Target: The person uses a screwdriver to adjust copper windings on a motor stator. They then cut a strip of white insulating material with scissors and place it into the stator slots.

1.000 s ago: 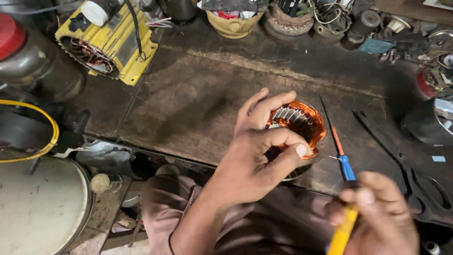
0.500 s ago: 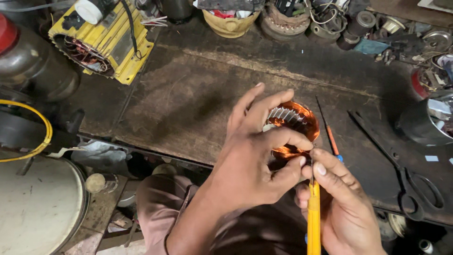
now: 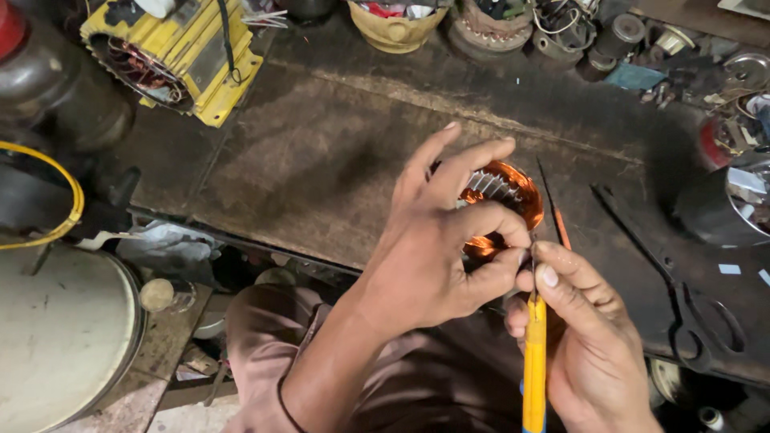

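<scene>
My left hand (image 3: 437, 240) grips a round stator with copper windings (image 3: 505, 200) and holds it above the near edge of the dark workbench (image 3: 321, 160). Fingers wrap over its rim, so only its upper right part shows. My right hand (image 3: 585, 337) is closed on a yellow-handled tool (image 3: 534, 361), held upright, with its thin metal tip touching the lower rim of the stator beside my left fingertips. An orange-handled screwdriver (image 3: 557, 216) lies on the bench just right of the stator.
A yellow motor housing (image 3: 168, 56) with exposed windings sits at the back left. Black scissors (image 3: 682, 297) lie at the right. Bowls, coils and small parts crowd the back edge. A round metal drum (image 3: 56, 353) stands low at the left.
My right hand rose from the lower right with the yellow tool and brought its tip to the stator's rim. My left hand kept hold of the stator.
</scene>
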